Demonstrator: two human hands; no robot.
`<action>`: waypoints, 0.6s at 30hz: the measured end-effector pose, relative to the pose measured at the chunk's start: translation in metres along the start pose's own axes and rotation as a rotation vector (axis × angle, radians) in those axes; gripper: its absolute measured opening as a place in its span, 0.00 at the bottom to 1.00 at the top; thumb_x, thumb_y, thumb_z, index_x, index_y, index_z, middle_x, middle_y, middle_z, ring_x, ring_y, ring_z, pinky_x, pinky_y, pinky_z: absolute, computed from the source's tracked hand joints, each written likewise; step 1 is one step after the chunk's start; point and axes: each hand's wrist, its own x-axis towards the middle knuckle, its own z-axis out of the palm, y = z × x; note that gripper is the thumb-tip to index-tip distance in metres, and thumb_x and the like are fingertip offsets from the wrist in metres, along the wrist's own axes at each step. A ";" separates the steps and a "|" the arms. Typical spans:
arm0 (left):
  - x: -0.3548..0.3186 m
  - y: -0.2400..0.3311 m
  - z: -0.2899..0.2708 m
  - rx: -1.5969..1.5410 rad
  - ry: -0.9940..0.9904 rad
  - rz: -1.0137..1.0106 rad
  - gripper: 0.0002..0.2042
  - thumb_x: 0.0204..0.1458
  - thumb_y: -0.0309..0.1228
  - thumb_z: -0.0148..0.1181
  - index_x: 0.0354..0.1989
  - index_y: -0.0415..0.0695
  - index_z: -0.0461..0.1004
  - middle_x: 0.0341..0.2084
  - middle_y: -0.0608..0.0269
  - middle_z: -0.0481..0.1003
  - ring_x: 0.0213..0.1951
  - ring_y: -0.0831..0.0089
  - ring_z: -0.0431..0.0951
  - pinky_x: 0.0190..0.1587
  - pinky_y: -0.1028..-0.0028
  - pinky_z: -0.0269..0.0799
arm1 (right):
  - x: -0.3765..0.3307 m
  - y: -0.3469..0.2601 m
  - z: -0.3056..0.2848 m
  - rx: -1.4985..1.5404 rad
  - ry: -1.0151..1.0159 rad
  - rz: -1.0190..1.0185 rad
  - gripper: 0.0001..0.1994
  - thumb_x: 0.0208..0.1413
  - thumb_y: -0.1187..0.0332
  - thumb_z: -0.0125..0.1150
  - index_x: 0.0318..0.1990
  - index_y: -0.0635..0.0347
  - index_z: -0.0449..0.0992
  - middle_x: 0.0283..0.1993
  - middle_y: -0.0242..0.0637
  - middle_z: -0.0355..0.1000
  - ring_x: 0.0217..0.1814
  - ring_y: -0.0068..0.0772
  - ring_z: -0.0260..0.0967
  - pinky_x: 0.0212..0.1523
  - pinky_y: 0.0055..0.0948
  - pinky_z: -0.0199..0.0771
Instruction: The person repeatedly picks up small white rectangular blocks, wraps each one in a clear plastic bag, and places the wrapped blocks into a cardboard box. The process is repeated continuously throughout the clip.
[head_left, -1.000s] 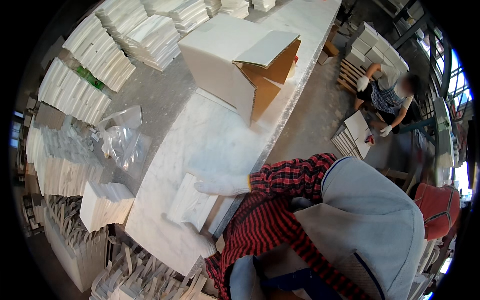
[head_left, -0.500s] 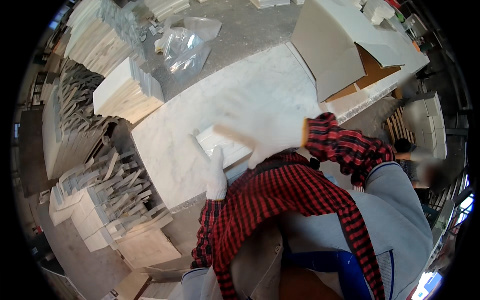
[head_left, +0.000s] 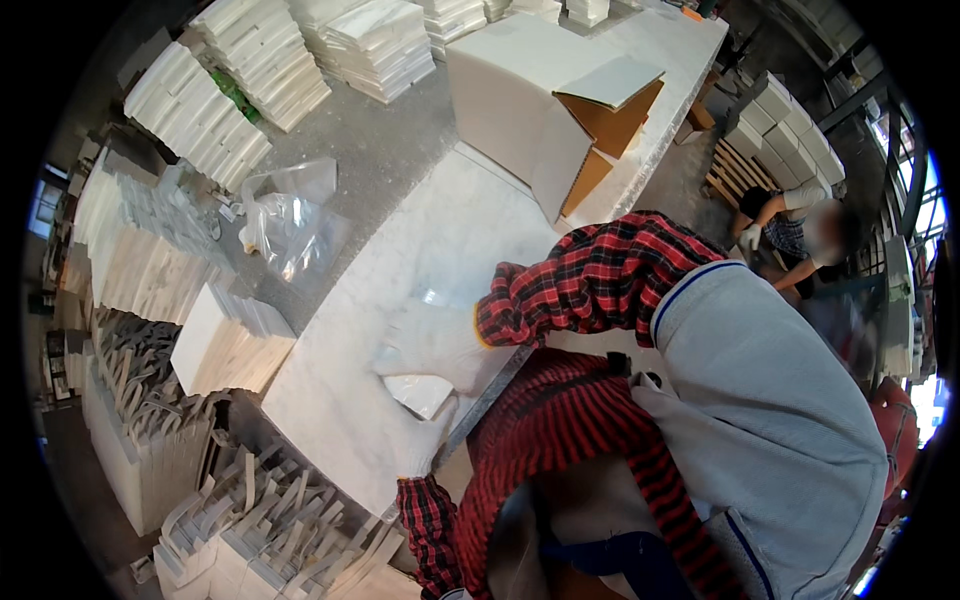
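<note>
A small pale block with flat, shiny faces (head_left: 418, 393) lies on the white marble-patterned tabletop near its front edge. My left hand (head_left: 425, 447), in a white knit glove, is closed round the block's near end. My right hand (head_left: 425, 335), gloved too, lies across the block's far part with its fingers stretched out; their outlines blur into the white surface. A glossy patch (head_left: 437, 297) shows just beyond the right hand; whether it belongs to the block I cannot tell.
An open cardboard box (head_left: 520, 110) stands on the table's far end. Stacked white slabs (head_left: 225, 340) and bundled strips (head_left: 270, 520) crowd the left side. Clear plastic (head_left: 290, 225) lies on the grey floor. A co-worker (head_left: 800, 235) crouches at right beside a pallet of pale blocks.
My right hand has come down onto the block from above it. The view has turned, bringing more slab stacks and the crouching co-worker into sight.
</note>
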 end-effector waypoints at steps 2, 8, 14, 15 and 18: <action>0.004 -0.012 -0.003 -0.011 -0.029 0.041 0.62 0.36 0.41 0.85 0.76 0.30 0.47 0.64 0.44 0.68 0.64 0.56 0.72 0.65 0.63 0.69 | -0.005 0.004 0.016 0.067 0.098 0.002 0.58 0.27 0.61 0.79 0.75 0.59 0.58 0.63 0.60 0.66 0.65 0.63 0.64 0.68 0.56 0.60; 0.020 0.064 -0.012 -0.356 -0.364 0.128 0.60 0.38 0.40 0.84 0.76 0.29 0.49 0.66 0.40 0.68 0.68 0.56 0.69 0.69 0.63 0.65 | -0.071 -0.007 0.016 0.535 0.085 0.390 0.64 0.29 0.57 0.81 0.78 0.62 0.50 0.74 0.60 0.57 0.76 0.63 0.57 0.74 0.49 0.60; 0.107 0.144 0.057 -0.221 -0.795 0.275 0.50 0.47 0.25 0.76 0.78 0.35 0.50 0.72 0.50 0.61 0.72 0.53 0.62 0.71 0.60 0.63 | -0.199 -0.040 -0.010 1.447 0.668 0.583 0.39 0.48 0.71 0.66 0.72 0.59 0.63 0.65 0.46 0.72 0.65 0.38 0.72 0.66 0.32 0.72; 0.112 0.175 0.060 -0.247 -0.746 0.343 0.45 0.52 0.26 0.72 0.77 0.35 0.52 0.72 0.51 0.62 0.72 0.55 0.63 0.72 0.61 0.62 | -0.220 -0.048 -0.010 1.573 0.821 0.621 0.40 0.47 0.73 0.66 0.72 0.60 0.63 0.65 0.45 0.72 0.65 0.37 0.72 0.66 0.33 0.73; 0.160 0.238 0.055 -0.197 -0.356 0.637 0.30 0.66 0.30 0.60 0.74 0.36 0.61 0.72 0.52 0.65 0.72 0.61 0.65 0.73 0.63 0.58 | -0.274 -0.059 0.002 1.899 1.194 0.666 0.41 0.44 0.77 0.65 0.72 0.62 0.63 0.65 0.44 0.73 0.65 0.37 0.73 0.65 0.35 0.75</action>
